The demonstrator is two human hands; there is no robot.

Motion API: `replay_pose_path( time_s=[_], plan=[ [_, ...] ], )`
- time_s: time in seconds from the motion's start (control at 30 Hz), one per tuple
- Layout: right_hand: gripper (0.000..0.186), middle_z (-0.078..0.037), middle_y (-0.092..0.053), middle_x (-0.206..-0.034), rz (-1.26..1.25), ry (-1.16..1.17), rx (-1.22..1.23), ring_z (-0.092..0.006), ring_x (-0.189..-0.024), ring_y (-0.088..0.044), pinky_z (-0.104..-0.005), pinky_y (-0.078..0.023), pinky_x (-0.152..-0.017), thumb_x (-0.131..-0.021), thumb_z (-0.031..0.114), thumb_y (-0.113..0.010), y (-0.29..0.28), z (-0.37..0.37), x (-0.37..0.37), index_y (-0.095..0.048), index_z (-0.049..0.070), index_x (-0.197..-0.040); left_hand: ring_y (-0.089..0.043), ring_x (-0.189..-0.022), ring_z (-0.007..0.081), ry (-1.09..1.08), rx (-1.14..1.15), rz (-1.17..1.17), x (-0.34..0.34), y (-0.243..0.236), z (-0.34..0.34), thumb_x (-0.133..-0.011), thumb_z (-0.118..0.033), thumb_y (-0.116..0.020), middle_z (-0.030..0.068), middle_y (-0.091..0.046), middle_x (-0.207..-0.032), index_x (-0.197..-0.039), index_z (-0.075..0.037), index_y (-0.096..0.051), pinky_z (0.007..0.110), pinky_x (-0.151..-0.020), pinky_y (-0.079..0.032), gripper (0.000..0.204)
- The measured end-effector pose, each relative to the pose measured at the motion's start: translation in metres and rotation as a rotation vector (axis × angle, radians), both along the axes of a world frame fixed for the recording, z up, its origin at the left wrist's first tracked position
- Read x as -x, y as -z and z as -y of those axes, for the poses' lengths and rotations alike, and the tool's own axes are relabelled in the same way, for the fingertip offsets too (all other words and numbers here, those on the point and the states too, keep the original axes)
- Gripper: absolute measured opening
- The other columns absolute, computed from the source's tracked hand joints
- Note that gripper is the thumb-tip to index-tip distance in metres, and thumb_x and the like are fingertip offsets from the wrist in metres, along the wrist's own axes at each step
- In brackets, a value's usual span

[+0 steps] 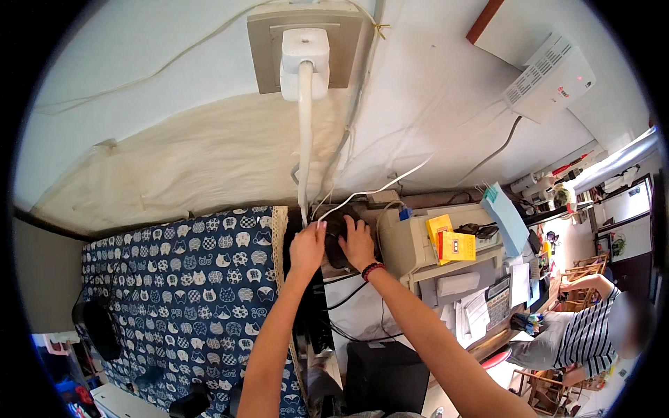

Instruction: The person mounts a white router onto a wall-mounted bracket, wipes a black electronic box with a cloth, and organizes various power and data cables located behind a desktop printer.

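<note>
My left hand point(307, 249) is closed, its fingertips pinching a thin white cable point(380, 189) in the gap beside the cloth-covered surface. Just to its right, my right hand point(358, 245) bends its fingers, somewhat apart, over a dark rounded object point(336, 252) whose kind I cannot make out; the hand partly hides it. A thick white cord point(304, 139) drops from a white plug point(304, 52) in the wall socket point(263, 52) to behind my left hand, where its lower end is hidden. A red bead bracelet point(373, 269) circles my right wrist.
A blue cat-print cloth point(188, 292) covers the surface at left. To the right stands a beige printer point(406, 247) bearing yellow boxes point(456, 246). Black cables point(346, 298) hang below my hands, above a black box-shaped thing point(387, 376). A person in a striped top point(582, 327) is at far right.
</note>
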State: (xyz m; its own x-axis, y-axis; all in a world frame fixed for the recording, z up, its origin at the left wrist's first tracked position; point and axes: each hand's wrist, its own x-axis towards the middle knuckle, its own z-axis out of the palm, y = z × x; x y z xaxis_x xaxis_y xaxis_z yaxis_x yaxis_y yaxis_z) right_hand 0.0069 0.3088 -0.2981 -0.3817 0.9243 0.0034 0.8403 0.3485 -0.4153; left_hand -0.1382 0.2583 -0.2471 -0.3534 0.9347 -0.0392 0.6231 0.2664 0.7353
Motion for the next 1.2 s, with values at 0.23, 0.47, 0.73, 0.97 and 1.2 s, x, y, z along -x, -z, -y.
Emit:
replay_pose_path(
  time_s=[0.23, 0.47, 0.73, 0.97, 1.2],
  plan=[
    [0.062, -0.026, -0.046, -0.110, 0.148, -0.111, 0.155, -0.0438, -0.093, -0.054, -0.0471, -0.054, -0.071, -0.084, 0.023, -0.065, 0.017, 0.018, -0.005, -0.034, -0.001, -0.132, -0.062, -0.093, 0.0370, 0.237, -0.121, -0.117, -0.041, 0.041, -0.068, -0.092, -0.013, -0.056, 0.0202, -0.059, -0.116, -0.125, -0.002, -0.051, 0.044, -0.075, -0.054, 0.036],
    [0.067, -0.026, -0.048, -0.109, 0.040, -0.083, 0.149, -0.0436, -0.092, -0.056, -0.0474, -0.053, -0.074, -0.079, 0.019, -0.069, 0.007, 0.035, -0.017, -0.033, 0.001, -0.133, -0.061, -0.094, 0.0365, 0.333, 0.054, -0.197, -0.056, 0.061, -0.119, -0.084, -0.006, -0.063, 0.0186, -0.055, -0.117, -0.127, -0.004, -0.050, 0.046, -0.076, -0.054, 0.044],
    [0.065, -0.024, -0.049, -0.112, -0.076, -0.091, 0.130, -0.0436, -0.094, -0.056, -0.0486, -0.052, -0.076, -0.080, 0.019, -0.069, 0.008, 0.034, -0.020, -0.035, 0.005, -0.133, -0.063, -0.086, 0.0372, 0.436, 0.038, -0.191, -0.028, 0.058, -0.131, -0.085, -0.013, -0.064, 0.0197, -0.064, -0.094, -0.092, -0.002, -0.070, 0.046, -0.076, -0.052, 0.014],
    [0.059, -0.026, -0.050, -0.118, -0.198, -0.002, 0.361, -0.0431, -0.103, -0.054, -0.0478, -0.048, -0.086, -0.082, 0.021, -0.064, -0.009, 0.030, -0.030, -0.037, 0.002, -0.131, -0.062, -0.084, 0.0374, 0.457, 0.121, -0.200, 0.004, 0.033, -0.106, -0.085, -0.015, -0.065, 0.0189, -0.065, -0.088, -0.087, -0.002, -0.068, 0.047, -0.076, -0.049, 0.014],
    [0.046, -0.027, -0.053, -0.111, -0.280, 0.062, 0.060, -0.0460, -0.095, -0.056, -0.0498, -0.049, -0.079, -0.083, 0.017, -0.060, -0.084, 0.040, -0.046, -0.042, -0.001, -0.122, -0.064, -0.084, 0.0359, 0.453, 0.396, -0.420, 0.035, 0.059, -0.093, -0.078, -0.013, -0.069, 0.0185, -0.066, -0.087, -0.083, -0.002, -0.067, 0.048, -0.072, -0.052, 0.012]
  ],
)
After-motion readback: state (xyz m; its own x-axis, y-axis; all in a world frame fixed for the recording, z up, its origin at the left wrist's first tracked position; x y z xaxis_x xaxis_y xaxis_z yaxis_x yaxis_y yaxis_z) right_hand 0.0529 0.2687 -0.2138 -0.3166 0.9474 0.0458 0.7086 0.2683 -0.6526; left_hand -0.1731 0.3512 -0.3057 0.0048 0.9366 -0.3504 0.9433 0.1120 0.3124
